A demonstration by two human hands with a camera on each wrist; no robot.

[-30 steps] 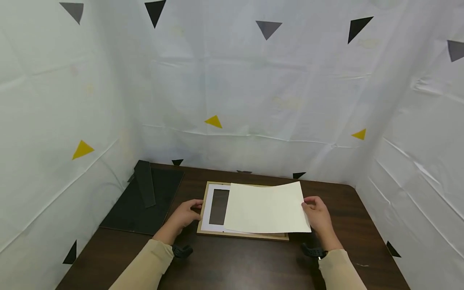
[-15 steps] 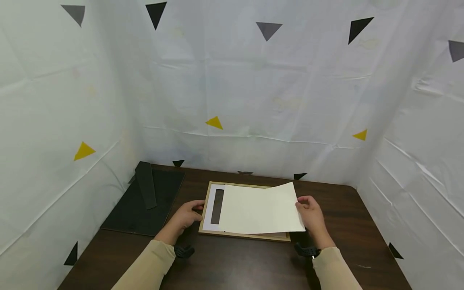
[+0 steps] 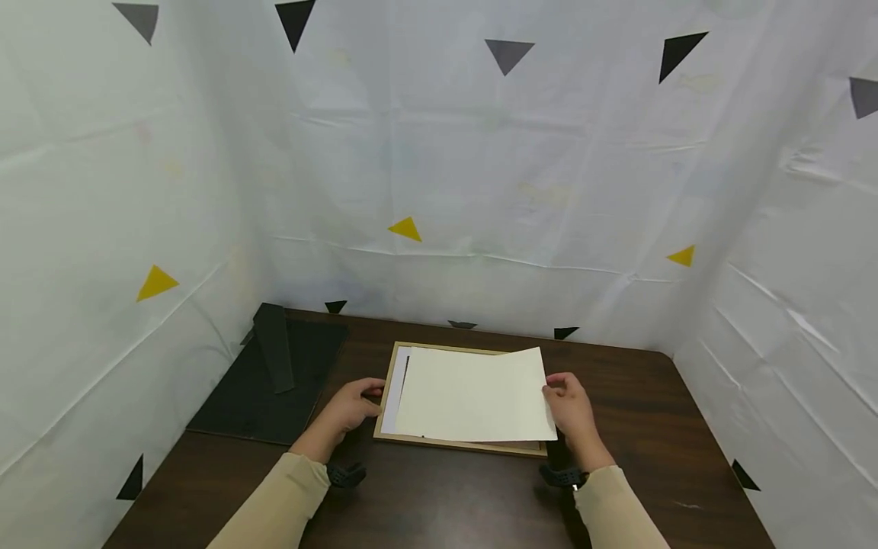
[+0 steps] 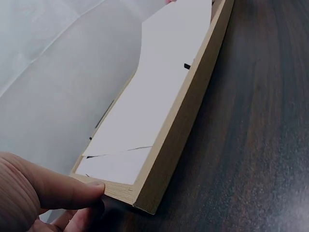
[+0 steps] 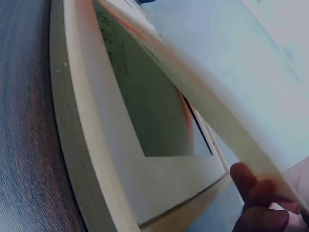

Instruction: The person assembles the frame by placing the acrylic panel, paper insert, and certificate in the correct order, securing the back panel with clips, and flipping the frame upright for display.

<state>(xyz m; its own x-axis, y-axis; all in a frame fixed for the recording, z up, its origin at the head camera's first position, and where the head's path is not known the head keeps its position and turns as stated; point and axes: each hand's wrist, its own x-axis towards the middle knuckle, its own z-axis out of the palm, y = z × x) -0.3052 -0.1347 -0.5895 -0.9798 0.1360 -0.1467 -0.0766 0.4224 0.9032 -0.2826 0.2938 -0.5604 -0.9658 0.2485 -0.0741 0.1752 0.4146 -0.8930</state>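
Note:
A light wooden picture frame (image 4: 179, 130) lies face down on the dark table, with a white mat (image 5: 166, 186) inside. My left hand (image 3: 350, 408) pinches its left edge, thumb on top and fingers curled at the side. Over the frame is a cream sheet of paper (image 3: 473, 396), covering most of the opening. The right end of that sheet is raised, and my right hand (image 3: 571, 408) pinches it there between thumb and fingers. Under the raised end, the right wrist view shows the mat's window and a reflection of the sheet's printed side in it.
A black backing board (image 3: 236, 404) with a fold-out stand (image 3: 274, 354) lies at the left of the dark wood table (image 3: 439, 496). White curtains (image 3: 480, 168) with triangles enclose the table at the back and sides.
My right hand has moved left with the sheet, whose left edge now lies near the frame's left side, covering nearly all the dark window. My left hand has stayed at the frame's edge.

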